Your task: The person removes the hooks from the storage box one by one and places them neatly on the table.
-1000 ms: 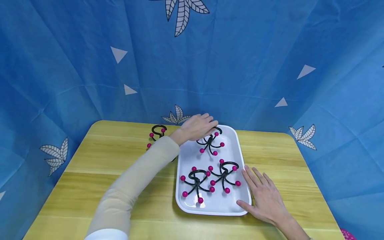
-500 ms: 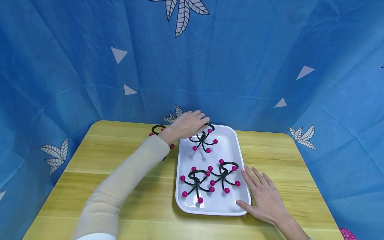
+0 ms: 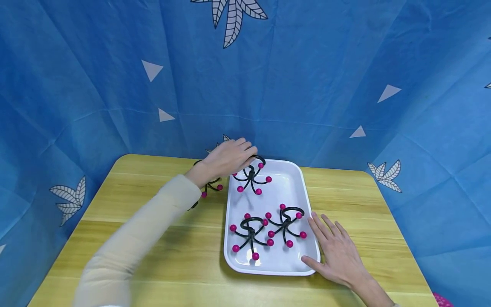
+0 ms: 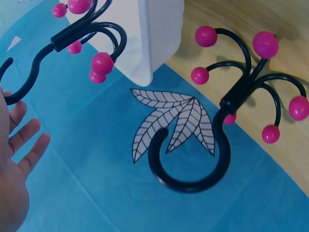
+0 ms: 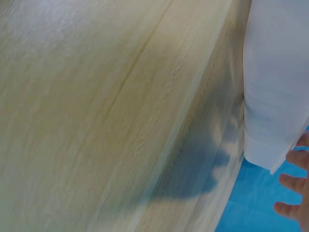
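Note:
My left hand (image 3: 230,155) holds the hooked handle of a black scalp massager (image 3: 251,175) with pink ball tips, over the far left part of a white tray (image 3: 276,262). In the left wrist view, this massager (image 4: 72,36) slants across the upper left; the thumb's hold on the hook is mostly cut off. A second such massager (image 4: 236,96) lies on the table left of the tray, partly hidden by my left arm in the head view. With fingers straight and spread, my right hand (image 3: 339,256) rests against the tray's right rim.
Two more massagers, one left (image 3: 251,232) and one right (image 3: 285,224), stand in the tray's near half. Behind the wooden table (image 3: 184,264) hangs a blue curtain (image 3: 307,85) with leaf prints. Something pink (image 3: 443,299) shows at the lower right corner.
My left hand has shifted left with the massager, from the middle of the tray's far end toward its left rim. The right hand and the other massagers have stayed put.

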Tool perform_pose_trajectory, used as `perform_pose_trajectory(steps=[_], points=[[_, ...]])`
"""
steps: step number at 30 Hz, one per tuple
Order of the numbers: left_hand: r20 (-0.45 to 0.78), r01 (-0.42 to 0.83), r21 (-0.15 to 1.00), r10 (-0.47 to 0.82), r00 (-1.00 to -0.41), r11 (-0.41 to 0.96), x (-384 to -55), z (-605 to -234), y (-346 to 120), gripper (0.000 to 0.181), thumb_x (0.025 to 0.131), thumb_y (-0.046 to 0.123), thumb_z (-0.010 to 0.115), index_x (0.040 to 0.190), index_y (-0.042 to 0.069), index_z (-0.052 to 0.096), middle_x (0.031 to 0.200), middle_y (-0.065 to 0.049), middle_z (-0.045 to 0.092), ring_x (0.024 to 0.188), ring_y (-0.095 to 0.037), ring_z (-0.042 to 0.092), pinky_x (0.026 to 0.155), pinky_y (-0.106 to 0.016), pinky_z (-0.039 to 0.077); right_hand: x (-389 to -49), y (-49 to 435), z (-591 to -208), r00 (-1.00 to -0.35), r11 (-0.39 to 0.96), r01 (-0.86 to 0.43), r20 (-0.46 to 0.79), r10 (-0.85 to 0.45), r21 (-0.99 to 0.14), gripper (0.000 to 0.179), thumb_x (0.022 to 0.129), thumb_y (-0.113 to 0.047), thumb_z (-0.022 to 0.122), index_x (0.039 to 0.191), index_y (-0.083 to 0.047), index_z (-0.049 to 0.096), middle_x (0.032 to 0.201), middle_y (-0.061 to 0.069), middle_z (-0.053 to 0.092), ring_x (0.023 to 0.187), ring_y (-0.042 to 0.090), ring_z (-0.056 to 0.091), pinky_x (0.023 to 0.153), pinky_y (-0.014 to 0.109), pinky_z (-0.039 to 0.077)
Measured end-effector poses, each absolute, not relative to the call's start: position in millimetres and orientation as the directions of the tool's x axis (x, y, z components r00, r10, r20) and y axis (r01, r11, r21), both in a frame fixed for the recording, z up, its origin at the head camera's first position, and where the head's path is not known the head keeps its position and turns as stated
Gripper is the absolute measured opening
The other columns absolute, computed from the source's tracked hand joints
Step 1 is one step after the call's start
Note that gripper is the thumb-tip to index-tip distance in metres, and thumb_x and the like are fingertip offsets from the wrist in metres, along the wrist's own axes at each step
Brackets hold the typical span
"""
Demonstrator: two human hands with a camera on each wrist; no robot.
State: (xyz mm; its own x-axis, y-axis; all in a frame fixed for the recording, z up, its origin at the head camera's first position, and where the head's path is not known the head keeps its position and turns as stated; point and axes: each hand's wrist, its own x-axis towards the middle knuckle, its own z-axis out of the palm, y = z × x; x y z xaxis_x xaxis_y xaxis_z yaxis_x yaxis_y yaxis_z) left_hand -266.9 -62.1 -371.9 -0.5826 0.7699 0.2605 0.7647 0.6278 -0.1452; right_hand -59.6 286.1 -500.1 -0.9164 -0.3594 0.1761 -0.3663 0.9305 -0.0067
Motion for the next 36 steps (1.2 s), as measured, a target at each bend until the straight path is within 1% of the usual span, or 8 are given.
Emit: perform_pose_trajectory(steps=[5, 10, 17, 19, 24, 30, 36], points=[[0.271, 0.763, -0.147, 0.768, -0.58, 0.629, -260.1, -362.9, -74.1, 0.023, 0.113, 0.031, 0.05, 0.116, 0.014, 0.065, 0.099, -0.002, 0.067, 0.089, -0.02, 0.059, 0.076, -0.03, 0.056, -59.4, 286.8, -501.0, -0.915, 0.929, -0.369, 0.178, -0.362, -0.004, 0.105, 0.082, -0.077, 0.069, 0.162, -0.013, 0.042, 0.17, 0.009, 0.04, 0.153, 0.039, 0.041, 0.122, 0.063, 0.035], [0.292, 0.763, -0.158, 0.768, -0.57, 0.627, -251.7, -352.7, -87.4, 0.022, 0.112, 0.03, 0.052, 0.114, 0.013, 0.066, 0.097, -0.002, 0.067, 0.089, -0.021, 0.059, 0.078, -0.031, 0.055, -59.3, 286.7, -500.8, -0.914, 0.928, -0.371, 0.177, -0.364, -0.008, 0.105, 0.083, -0.077, 0.068, 0.162, -0.013, 0.042, 0.17, 0.009, 0.04, 0.154, 0.04, 0.04, 0.122, 0.063, 0.035], [0.33, 0.759, -0.181, 0.766, -0.552, 0.625, -238.0, -340.0, -111.1, 0.021, 0.11, 0.027, 0.058, 0.119, 0.011, 0.069, 0.106, -0.005, 0.073, 0.095, -0.022, 0.065, 0.081, -0.031, 0.06, -59.4, 286.6, -500.4, -0.919, 0.931, -0.365, 0.162, -0.358, -0.014, 0.106, 0.083, -0.077, 0.067, 0.163, -0.013, 0.04, 0.171, 0.009, 0.038, 0.155, 0.04, 0.039, 0.123, 0.064, 0.034], [0.337, 0.758, -0.174, 0.762, -0.553, 0.628, -234.1, -335.7, -118.9, 0.021, 0.109, 0.026, 0.059, 0.118, 0.011, 0.069, 0.107, -0.005, 0.073, 0.095, -0.022, 0.065, 0.081, -0.031, 0.059, -59.5, 286.6, -500.4, -0.921, 0.932, -0.362, 0.156, -0.356, -0.016, 0.106, 0.083, -0.077, 0.067, 0.163, -0.013, 0.039, 0.172, 0.009, 0.038, 0.155, 0.039, 0.038, 0.123, 0.064, 0.034], [0.353, 0.752, -0.157, 0.748, -0.562, 0.64, -225.2, -326.4, -139.5, 0.019, 0.108, 0.025, 0.061, 0.116, 0.01, 0.069, 0.099, -0.005, 0.07, 0.088, -0.023, 0.06, 0.076, -0.032, 0.056, -59.7, 286.5, -500.5, -0.925, 0.934, -0.358, 0.146, -0.351, -0.019, 0.106, 0.084, -0.077, 0.067, 0.164, -0.013, 0.039, 0.172, 0.009, 0.038, 0.155, 0.039, 0.038, 0.123, 0.064, 0.034], [0.407, 0.742, -0.149, 0.724, -0.557, 0.654, -217.5, -323.7, -163.8, 0.017, 0.104, 0.02, 0.068, 0.114, 0.008, 0.071, 0.099, -0.008, 0.072, 0.088, -0.024, 0.063, 0.076, -0.034, 0.058, -59.2, 286.6, -500.0, -0.926, 0.934, -0.356, 0.145, -0.349, -0.024, 0.106, 0.083, -0.077, 0.067, 0.164, -0.014, 0.039, 0.172, 0.009, 0.038, 0.155, 0.039, 0.038, 0.124, 0.064, 0.033], [0.426, 0.716, -0.138, 0.694, -0.58, 0.684, -207.6, -326.7, -188.4, 0.016, 0.101, 0.017, 0.07, 0.113, 0.005, 0.071, 0.098, -0.01, 0.072, 0.087, -0.026, 0.063, 0.073, -0.036, 0.057, -59.0, 286.6, -499.1, -0.925, 0.934, -0.356, 0.149, -0.349, -0.022, 0.106, 0.083, -0.077, 0.068, 0.164, -0.014, 0.038, 0.172, 0.009, 0.038, 0.155, 0.039, 0.038, 0.123, 0.064, 0.033]])
